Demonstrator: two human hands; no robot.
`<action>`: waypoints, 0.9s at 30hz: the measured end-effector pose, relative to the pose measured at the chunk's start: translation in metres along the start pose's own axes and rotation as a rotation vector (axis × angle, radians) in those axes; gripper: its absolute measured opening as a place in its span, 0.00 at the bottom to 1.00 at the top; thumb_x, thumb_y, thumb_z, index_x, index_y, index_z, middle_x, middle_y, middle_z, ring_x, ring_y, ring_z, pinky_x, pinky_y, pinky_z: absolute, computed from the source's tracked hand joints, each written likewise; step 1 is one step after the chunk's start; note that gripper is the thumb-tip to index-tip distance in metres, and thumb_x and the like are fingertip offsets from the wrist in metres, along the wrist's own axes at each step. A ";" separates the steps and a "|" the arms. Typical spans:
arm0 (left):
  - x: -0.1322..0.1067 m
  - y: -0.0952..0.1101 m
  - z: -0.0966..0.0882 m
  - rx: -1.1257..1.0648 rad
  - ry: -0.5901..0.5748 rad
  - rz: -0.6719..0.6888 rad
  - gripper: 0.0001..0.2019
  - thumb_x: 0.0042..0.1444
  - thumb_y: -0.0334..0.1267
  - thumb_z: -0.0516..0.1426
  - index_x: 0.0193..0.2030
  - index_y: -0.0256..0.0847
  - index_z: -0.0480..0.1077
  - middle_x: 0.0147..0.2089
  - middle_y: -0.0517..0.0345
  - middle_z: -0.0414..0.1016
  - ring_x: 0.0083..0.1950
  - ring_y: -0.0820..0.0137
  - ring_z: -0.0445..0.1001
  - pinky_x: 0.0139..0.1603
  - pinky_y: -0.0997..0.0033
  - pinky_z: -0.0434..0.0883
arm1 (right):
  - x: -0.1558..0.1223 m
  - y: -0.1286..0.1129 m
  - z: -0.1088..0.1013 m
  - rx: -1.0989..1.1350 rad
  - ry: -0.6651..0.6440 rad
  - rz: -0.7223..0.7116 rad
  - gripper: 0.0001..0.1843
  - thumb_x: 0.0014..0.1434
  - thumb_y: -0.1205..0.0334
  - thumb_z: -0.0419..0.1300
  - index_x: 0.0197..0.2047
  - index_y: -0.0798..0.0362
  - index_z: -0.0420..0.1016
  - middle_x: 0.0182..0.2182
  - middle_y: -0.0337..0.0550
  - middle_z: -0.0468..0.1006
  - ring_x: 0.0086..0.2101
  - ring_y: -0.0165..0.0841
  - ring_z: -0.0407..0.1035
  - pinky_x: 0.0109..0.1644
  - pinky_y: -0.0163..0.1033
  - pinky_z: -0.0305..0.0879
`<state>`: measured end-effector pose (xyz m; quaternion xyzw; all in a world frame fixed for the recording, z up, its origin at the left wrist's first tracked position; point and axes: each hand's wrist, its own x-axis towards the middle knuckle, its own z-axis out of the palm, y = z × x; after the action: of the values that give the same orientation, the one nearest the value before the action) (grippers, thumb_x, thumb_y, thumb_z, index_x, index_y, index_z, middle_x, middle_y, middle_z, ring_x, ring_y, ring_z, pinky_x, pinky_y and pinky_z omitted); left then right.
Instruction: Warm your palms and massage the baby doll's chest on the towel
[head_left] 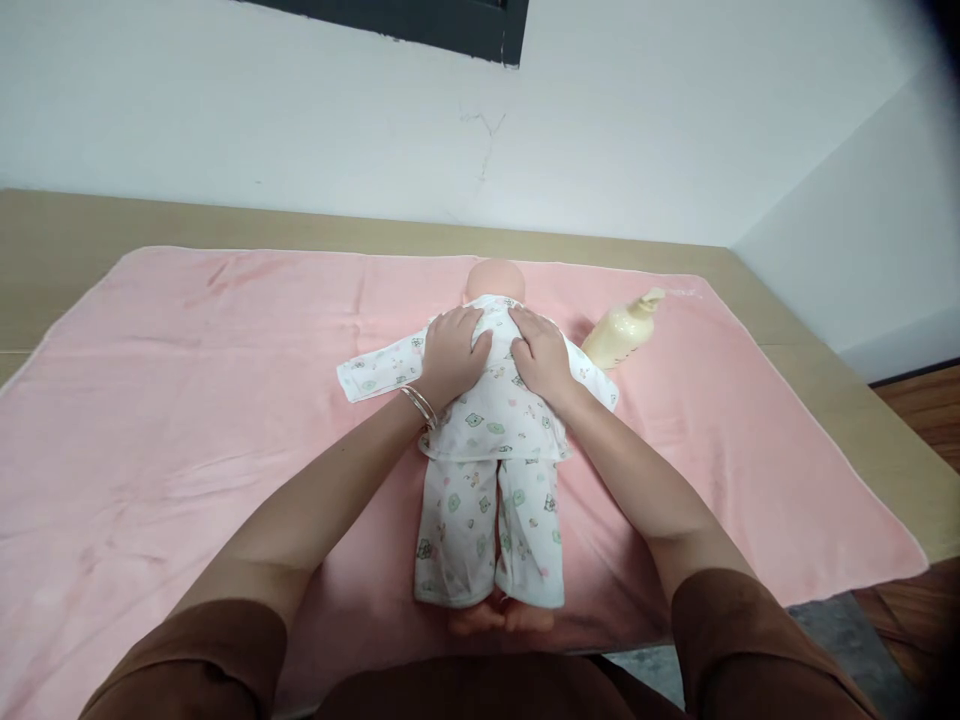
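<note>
Palms down, my left hand (452, 352) and right hand (541, 358) rested side by side on the upper part of the doll (491, 430). The fingers were spread and flat, gripping nothing. The thumbs nearly met over the middle of its printed shirt.

The doll lay in the middle of a pink blanket (187, 400) that covered most of the counter (75, 225). Its long axis ran straight away from me, with the bald head at the far end toward the wall (300, 120) and the bare feet at the near edge of the blanket, just in front of my body. The sleeves stuck out left and right. No face showed on the head, so I judged it was lying on its front, though I could not be sure.

A cream bottle (621, 330) lay on its side just beside the doll's right sleeve, close to my right hand, with its nozzle pointing away and to the right.

I saw two risks. The feet were already at the blanket's near edge, so any pull toward me could have dragged the doll off it. A sideways sweep of my right hand or forearm could also have knocked the bottle and sent it rolling. My bangles (420, 405) sat against the loose shirt cloth and could have snagged it.
</note>
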<state>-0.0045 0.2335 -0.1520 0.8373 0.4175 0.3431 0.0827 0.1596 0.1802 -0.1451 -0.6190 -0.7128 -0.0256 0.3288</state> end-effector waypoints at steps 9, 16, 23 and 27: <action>-0.002 0.003 -0.003 -0.007 0.068 0.046 0.13 0.63 0.40 0.49 0.46 0.41 0.72 0.50 0.50 0.78 0.54 0.59 0.72 0.58 0.57 0.65 | -0.008 -0.004 0.003 0.005 0.147 -0.002 0.22 0.60 0.66 0.49 0.52 0.54 0.77 0.52 0.47 0.78 0.56 0.39 0.69 0.64 0.48 0.61; -0.002 0.003 -0.001 -0.001 0.044 -0.004 0.16 0.61 0.41 0.50 0.52 0.38 0.70 0.54 0.46 0.75 0.57 0.56 0.71 0.61 0.53 0.65 | -0.004 -0.004 0.001 -0.040 0.042 0.027 0.25 0.61 0.65 0.49 0.60 0.58 0.71 0.58 0.52 0.73 0.60 0.43 0.64 0.67 0.53 0.56; 0.001 -0.001 -0.001 -0.027 -0.033 0.021 0.22 0.63 0.42 0.47 0.60 0.36 0.66 0.63 0.44 0.69 0.65 0.56 0.65 0.68 0.50 0.58 | 0.003 0.003 -0.003 -0.032 -0.113 -0.008 0.31 0.60 0.66 0.47 0.67 0.55 0.60 0.66 0.46 0.62 0.65 0.45 0.55 0.68 0.60 0.52; 0.000 0.002 -0.005 -0.038 -0.012 0.075 0.19 0.64 0.40 0.46 0.56 0.37 0.70 0.58 0.48 0.74 0.61 0.61 0.69 0.65 0.56 0.62 | 0.001 -0.001 -0.004 -0.041 -0.077 -0.024 0.28 0.61 0.66 0.48 0.64 0.54 0.66 0.63 0.46 0.67 0.63 0.44 0.59 0.68 0.57 0.53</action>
<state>-0.0068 0.2317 -0.1475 0.8526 0.3788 0.3490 0.0883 0.1606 0.1792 -0.1415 -0.6175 -0.7316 -0.0204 0.2882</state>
